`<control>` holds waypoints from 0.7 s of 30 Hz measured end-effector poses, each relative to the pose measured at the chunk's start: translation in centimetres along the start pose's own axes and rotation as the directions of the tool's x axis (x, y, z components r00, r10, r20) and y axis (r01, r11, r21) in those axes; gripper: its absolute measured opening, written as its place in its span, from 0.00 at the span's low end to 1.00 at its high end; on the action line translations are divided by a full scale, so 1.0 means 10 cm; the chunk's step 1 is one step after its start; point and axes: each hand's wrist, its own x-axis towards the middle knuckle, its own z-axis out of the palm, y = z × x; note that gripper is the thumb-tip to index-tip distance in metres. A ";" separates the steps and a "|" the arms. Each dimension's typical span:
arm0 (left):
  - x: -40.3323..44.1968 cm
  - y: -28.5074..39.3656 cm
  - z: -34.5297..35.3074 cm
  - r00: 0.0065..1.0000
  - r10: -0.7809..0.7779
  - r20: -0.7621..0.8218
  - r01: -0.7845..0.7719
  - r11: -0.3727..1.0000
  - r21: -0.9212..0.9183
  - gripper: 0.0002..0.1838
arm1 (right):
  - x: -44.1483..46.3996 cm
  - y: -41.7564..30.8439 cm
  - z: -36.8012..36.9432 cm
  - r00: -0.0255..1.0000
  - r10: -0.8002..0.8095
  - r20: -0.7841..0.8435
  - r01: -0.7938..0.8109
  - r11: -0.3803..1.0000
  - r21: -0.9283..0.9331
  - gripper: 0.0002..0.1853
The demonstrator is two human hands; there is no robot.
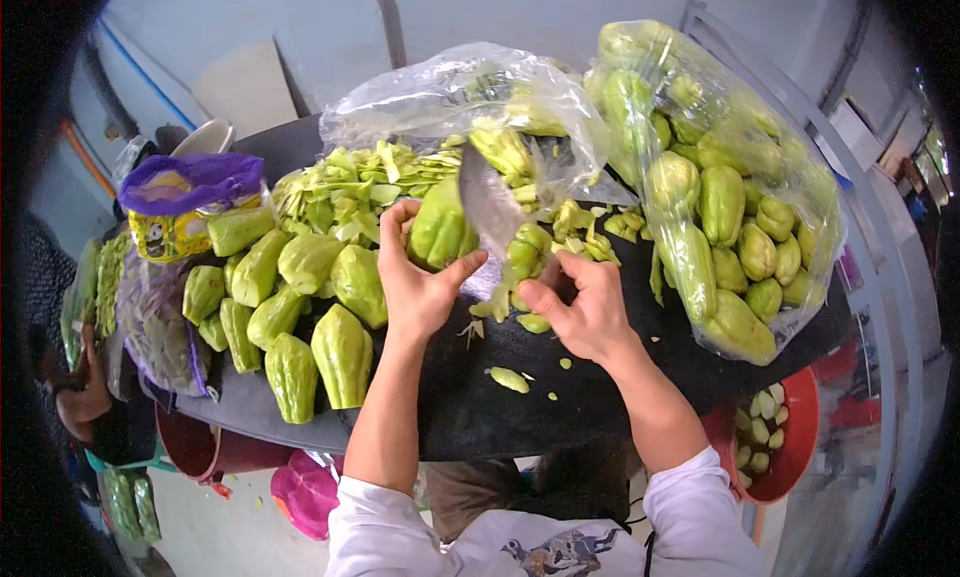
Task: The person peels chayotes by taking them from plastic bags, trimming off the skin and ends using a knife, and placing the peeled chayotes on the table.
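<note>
My left hand [415, 272] is wrapped round a green chayote [441, 227], its thumb reaching toward the blade. A broad-bladed knife [490, 199] stands against the chayote's right side, tip pointing up and left. My right hand [588, 307] is closed at the lower end of this knife; the handle is mostly hidden by the fingers and by a green chayote piece [527, 249]. Cut peels [580, 235] lie around the right hand. Left of my left hand, several trimmed chayotes [283, 302] sit in a group on the black tabletop [480, 397].
Behind the hands are a heap of green peels [350, 182] and a clear plastic bag [450, 87]. A large clear bag of chayotes [735, 207] stands right. Purple mesh bags [190, 182] are left. Below the table edge are a red bucket [800, 437] and a pink bag [303, 492].
</note>
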 end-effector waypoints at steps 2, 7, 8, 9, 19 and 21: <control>0.02 -0.15 -0.01 0.950 -0.305 0.067 0.298 0.821 -0.487 0.41 | 0.01 0.14 0.01 0.996 0.093 -0.007 -0.091 0.985 0.149 0.28; -0.04 -0.30 -0.03 0.832 -0.422 0.359 0.528 0.406 -0.746 0.34 | 0.04 0.17 -0.08 0.944 0.321 0.080 -0.331 0.912 0.244 0.31; -0.06 -0.31 0.00 0.797 -0.439 0.415 0.574 0.334 -0.748 0.33 | 0.06 0.17 -0.09 0.943 0.322 0.082 -0.332 0.911 0.246 0.31; -0.05 -0.08 0.03 0.718 -0.536 0.444 0.638 0.252 -0.728 0.33 | 0.07 0.18 -0.10 0.898 0.415 0.145 -0.439 0.852 0.286 0.31; -0.06 -0.07 0.11 0.630 -0.556 0.543 0.722 0.162 -0.672 0.28 | 0.01 0.19 0.02 0.911 0.315 0.268 -0.410 0.770 0.489 0.12; -0.07 -0.07 0.11 0.630 -0.542 0.556 0.732 0.174 -0.659 0.27 | 0.01 0.19 0.04 0.940 0.265 0.216 -0.337 0.824 0.456 0.16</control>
